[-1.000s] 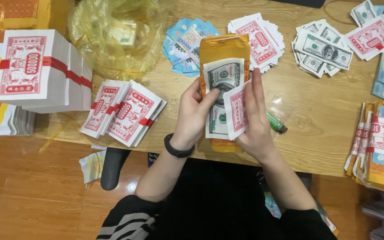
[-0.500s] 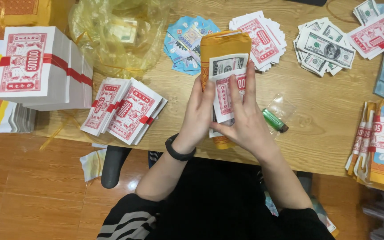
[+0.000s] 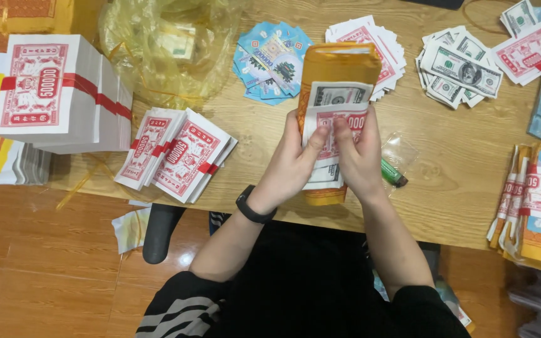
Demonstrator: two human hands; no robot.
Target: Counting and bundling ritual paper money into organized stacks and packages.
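orange paper sheaf (image 3: 338, 69) held upright over the wooden table (image 3: 458, 181), near centre of view, with a grey banknote-style sheet (image 3: 339, 95) and a red-and-white note (image 3: 336, 128) stacked on its face. left hand (image 3: 289, 169) wraps the sheaf's left edge, thumb pressed flat on the red-and-white note. right hand (image 3: 361, 159) wraps the right edge, thumb also pressed on that note; both grips closed, pinching the stack between thumbs and fingers. black wristband (image 3: 253, 206) on the left wrist.

at 3 o'clock of the hands, just beside the right hand: a green lighter (image 3: 393, 173) lying on a clear plastic wrapper. at 12 o'clock, behind the sheaf: fanned red-and-white notes (image 3: 389, 44). at 11 o'clock: fanned blue notes (image 3: 267, 59). at 10 o'clock: crumpled yellow plastic bag (image 3: 158, 44). at 9 o'clock: banded red-and-white bundles (image 3: 180, 153); farther out, a tall banded stack (image 3: 57, 94). at 2 o'clock: loose grey banknote-style sheets (image 3: 461, 69). at 3 o'clock, table edge: mixed paper stack (image 3: 536, 200).
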